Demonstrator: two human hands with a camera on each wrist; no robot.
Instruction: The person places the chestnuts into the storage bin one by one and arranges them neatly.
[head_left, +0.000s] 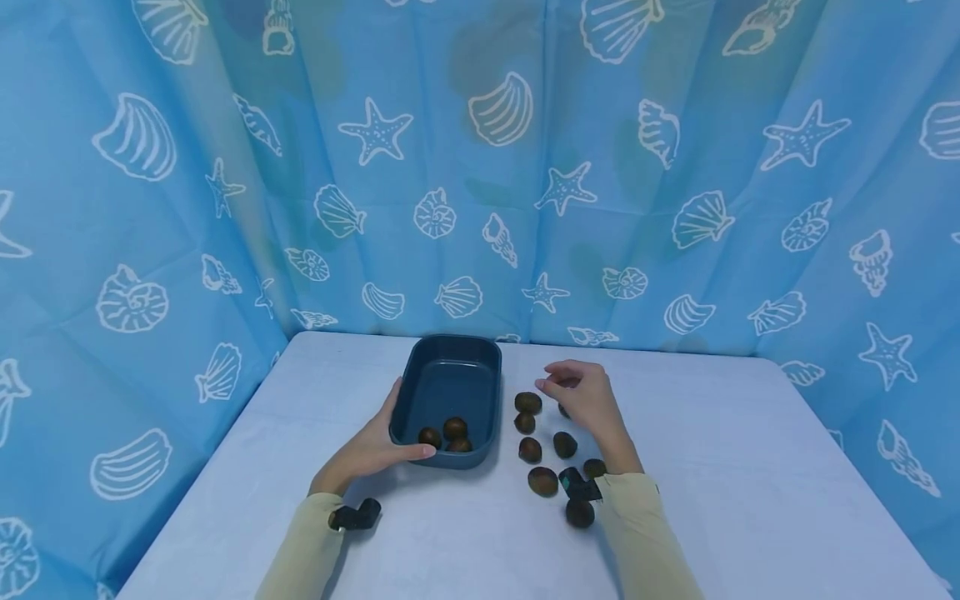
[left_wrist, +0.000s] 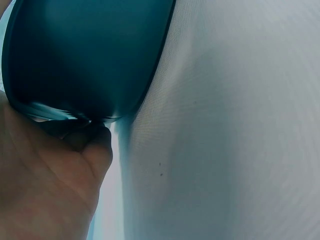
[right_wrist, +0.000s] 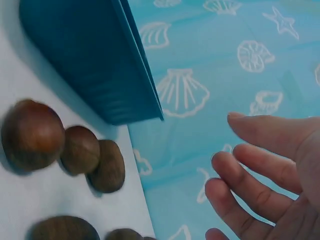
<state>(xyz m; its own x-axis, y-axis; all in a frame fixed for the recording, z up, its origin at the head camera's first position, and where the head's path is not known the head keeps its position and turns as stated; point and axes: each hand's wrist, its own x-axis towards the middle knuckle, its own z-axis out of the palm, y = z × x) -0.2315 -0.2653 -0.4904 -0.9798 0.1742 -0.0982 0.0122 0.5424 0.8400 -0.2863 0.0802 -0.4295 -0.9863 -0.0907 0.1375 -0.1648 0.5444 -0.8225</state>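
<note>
A dark blue rectangular dish (head_left: 450, 383) sits on the table with 3 chestnuts (head_left: 454, 428) at its near end. My left hand (head_left: 367, 450) grips its near left corner, thumb at the near rim and fingers along the left side. The left wrist view shows that hand against the dish wall (left_wrist: 95, 55). To the right of the dish lie several loose chestnuts (head_left: 529, 451). Above their far end hovers my right hand (head_left: 588, 402), and in the right wrist view its fingers (right_wrist: 260, 195) are loosely bent, apart from the thumb, holding nothing. One chestnut (head_left: 564, 411) is partly hidden behind it.
A white cloth (head_left: 750, 500) covers the table. Behind it and along both sides hangs a blue curtain (head_left: 465, 192) with white shell and starfish prints. Black wrist cameras (head_left: 355, 515) sit on both sleeves; the right one stands close over the nearer chestnuts.
</note>
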